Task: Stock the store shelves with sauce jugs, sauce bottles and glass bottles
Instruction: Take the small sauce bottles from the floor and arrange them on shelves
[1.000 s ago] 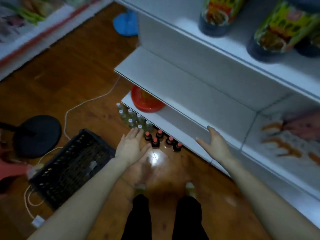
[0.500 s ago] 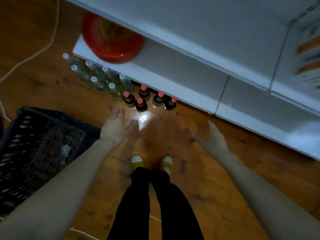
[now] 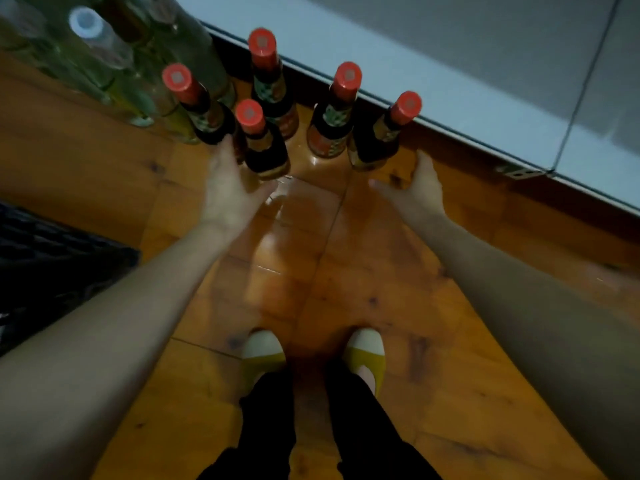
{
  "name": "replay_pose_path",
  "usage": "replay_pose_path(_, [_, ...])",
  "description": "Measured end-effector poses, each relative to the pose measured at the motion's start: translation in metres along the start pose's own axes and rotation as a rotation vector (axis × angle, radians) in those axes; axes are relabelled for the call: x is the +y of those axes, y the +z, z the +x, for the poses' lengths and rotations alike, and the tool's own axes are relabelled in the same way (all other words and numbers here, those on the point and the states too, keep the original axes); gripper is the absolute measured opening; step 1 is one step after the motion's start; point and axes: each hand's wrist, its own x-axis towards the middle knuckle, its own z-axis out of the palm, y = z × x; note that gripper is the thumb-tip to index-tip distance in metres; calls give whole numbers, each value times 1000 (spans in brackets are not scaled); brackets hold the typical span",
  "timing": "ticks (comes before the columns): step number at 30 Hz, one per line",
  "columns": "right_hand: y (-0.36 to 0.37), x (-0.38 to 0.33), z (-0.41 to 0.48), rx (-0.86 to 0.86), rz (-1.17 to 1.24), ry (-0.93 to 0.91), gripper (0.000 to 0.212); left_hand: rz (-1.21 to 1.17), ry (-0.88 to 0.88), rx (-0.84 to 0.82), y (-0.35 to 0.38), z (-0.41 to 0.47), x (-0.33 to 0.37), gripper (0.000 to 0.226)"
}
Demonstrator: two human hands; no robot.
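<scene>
Several dark sauce bottles with red caps (image 3: 265,143) stand upright on the wooden floor in front of the white bottom shelf (image 3: 433,74). Clear glass bottles (image 3: 104,53) stand behind them at the top left. My left hand (image 3: 232,188) reaches forward with straight fingers, its tips right beside the nearest front bottle and the left one (image 3: 199,105). My right hand (image 3: 417,188) is spread open just below the rightmost bottle (image 3: 384,136), holding nothing.
A black plastic crate (image 3: 52,258) sits on the floor at the left edge. My feet in yellow shoes (image 3: 363,355) stand on the wooden floor (image 3: 294,265) below the bottles. A metal bracket (image 3: 516,171) sticks out under the shelf edge.
The view has dropped close to the floor and the bottles now fill the top. Both hands have moved forward to the sauce bottles; neither has taken hold.
</scene>
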Motion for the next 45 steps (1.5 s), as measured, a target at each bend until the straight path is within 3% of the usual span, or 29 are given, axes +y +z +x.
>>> replay_pose_path(6, [35,2,56,104,175,-82,91,-85,129,159,38,26,-12,82])
replay_pose_path(11, [47,2,64,164,297,-156,76,-227,45,316,49,36,-7,57])
replay_pose_path(14, [46,3,58,173,340,-148,73,-318,-16,307,46,37,1,48])
replay_pose_path(22, [9,-4,-34,71,312,-84,70,-365,-47,202,8,-31,35,60])
replay_pose_path(26, [-38,-21,-105,20,252,-71,65,-458,-104,95,-41,-91,81,56])
replay_pose_path(34, [-188,-77,-247,-25,258,-65,62,-496,-47,26,-171,-203,217,48])
replay_pose_path(45, [-414,-136,-425,248,395,-4,60,-560,210,-83,-335,-312,437,47])
